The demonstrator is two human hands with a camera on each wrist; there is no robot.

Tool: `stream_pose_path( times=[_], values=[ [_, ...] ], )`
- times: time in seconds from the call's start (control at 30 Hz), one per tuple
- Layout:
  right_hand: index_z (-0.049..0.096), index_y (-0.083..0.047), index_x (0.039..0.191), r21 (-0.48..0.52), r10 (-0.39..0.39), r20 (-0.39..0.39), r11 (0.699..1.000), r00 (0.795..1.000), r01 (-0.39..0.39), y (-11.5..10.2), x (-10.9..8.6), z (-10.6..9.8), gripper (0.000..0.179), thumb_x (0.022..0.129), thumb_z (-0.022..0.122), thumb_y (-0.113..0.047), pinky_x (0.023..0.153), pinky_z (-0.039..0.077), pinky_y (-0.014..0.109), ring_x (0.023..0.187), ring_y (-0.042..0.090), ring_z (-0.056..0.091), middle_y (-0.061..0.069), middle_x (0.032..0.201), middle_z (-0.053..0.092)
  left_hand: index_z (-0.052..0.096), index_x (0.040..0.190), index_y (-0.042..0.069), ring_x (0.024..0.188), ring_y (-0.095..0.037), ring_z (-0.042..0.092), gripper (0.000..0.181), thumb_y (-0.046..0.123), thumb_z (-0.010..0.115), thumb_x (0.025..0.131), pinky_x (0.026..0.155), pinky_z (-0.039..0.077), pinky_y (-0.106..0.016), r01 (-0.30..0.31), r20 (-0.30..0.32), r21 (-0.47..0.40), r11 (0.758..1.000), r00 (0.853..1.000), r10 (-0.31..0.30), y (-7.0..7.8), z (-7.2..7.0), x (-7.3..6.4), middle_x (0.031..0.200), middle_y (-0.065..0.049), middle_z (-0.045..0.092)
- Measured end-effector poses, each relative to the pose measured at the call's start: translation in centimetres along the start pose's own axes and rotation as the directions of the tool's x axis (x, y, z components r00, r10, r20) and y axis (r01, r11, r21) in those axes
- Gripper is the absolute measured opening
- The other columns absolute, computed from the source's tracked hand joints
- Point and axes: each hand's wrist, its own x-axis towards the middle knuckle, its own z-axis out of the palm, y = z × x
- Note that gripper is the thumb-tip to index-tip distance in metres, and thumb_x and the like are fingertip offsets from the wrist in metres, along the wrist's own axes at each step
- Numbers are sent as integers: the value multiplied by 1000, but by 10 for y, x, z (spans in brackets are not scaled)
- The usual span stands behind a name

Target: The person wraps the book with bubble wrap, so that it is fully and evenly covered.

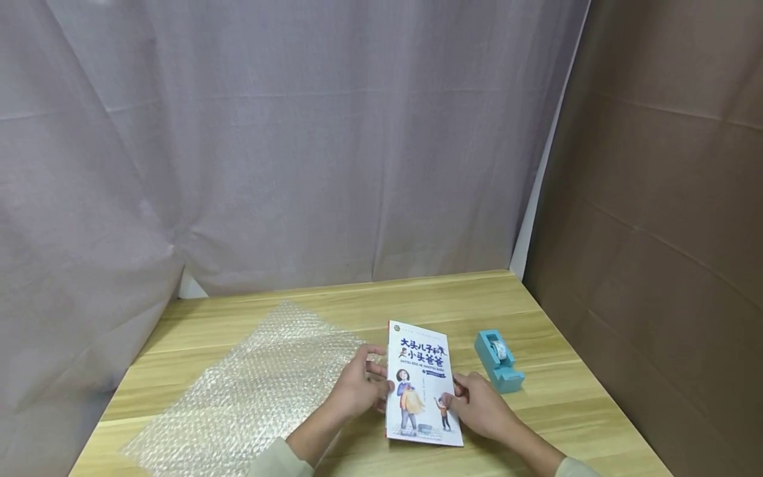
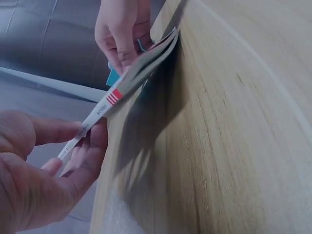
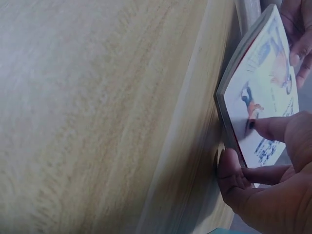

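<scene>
A thin paperback book [image 1: 422, 391] with a white illustrated cover and blue lettering is held up between both hands over the table. My left hand [image 1: 360, 384] grips its spine edge, fingers beneath and thumb at the front. Along the opposite edge, my right hand [image 1: 479, 403] pinches the book with its thumb on the cover and fingers under it. In the left wrist view the spine [image 2: 105, 105] shows a red striped band, and the pages spread slightly at one end. The book's shadow falls on the wood below.
A sheet of clear bubble wrap [image 1: 256, 397] lies flat at the left of the wooden table [image 1: 572, 404]. On the right, close by my right hand, stands a turquoise tape dispenser [image 1: 497, 361] with a roll of tape. Grey curtains [image 1: 298, 146] hang behind the table, with a brown one at right.
</scene>
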Motion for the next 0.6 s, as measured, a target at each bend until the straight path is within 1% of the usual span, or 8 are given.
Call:
stream_pose_path(
  times=[0.03, 0.1, 0.17, 0.3, 0.4, 0.6],
  values=[
    [76, 2, 116, 12, 4, -3, 1000, 1000, -4, 0, 0, 0, 28, 97, 83, -18, 60, 37, 23, 75, 14, 47, 2, 85, 55, 47, 153, 4, 73, -23, 72, 70, -13, 73, 91, 65, 70, -45, -4, 3, -11, 1000, 1000, 4, 0, 0, 0, 116, -21, 68],
    [75, 3, 128, 39, 13, -5, 999, 1000, -13, -1, 1, -1, 35, 100, 80, -17, 60, 38, 22, 75, 13, 49, 2, 86, 57, 46, 153, 5, 74, -23, 71, 69, -13, 73, 92, 66, 70, -45, -11, 9, -30, 999, 1000, 11, 1, 0, -1, 117, -22, 67],
    [67, 8, 143, 81, 18, -22, 997, 1000, -16, -1, 1, -1, 50, 101, 79, -15, 60, 41, 21, 76, 11, 52, 1, 90, 60, 46, 151, 6, 73, -24, 71, 68, -13, 73, 92, 66, 70, -47, -13, 17, -48, 999, 1000, 14, 1, 0, -2, 117, -23, 66],
    [62, 11, 148, 128, 39, -25, 991, 999, -35, -2, 1, -2, 53, 102, 76, -12, 61, 46, 20, 78, 9, 57, -1, 94, 67, 47, 148, 6, 72, -25, 72, 65, -13, 72, 92, 67, 70, -49, -15, 42, -76, 997, 999, 18, 2, -1, -3, 118, -23, 65],
    [62, 12, 148, 146, 59, -25, 988, 998, -55, -4, 1, -2, 52, 103, 74, -11, 63, 49, 20, 82, 11, 60, 0, 96, 70, 46, 147, 6, 74, -25, 72, 62, -11, 71, 93, 68, 70, -45, -20, 67, -90, 996, 997, 26, 4, -3, -3, 119, -22, 64],
    [64, 10, 146, 133, 81, -25, 988, 996, -77, -5, 2, -1, 47, 106, 71, -13, 77, 57, 23, 93, 11, 69, 1, 104, 77, 44, 146, 6, 84, -25, 72, 58, -9, 69, 96, 72, 69, -38, -29, 105, -119, 993, 994, 41, 6, -6, -4, 124, -22, 61]
  ],
)
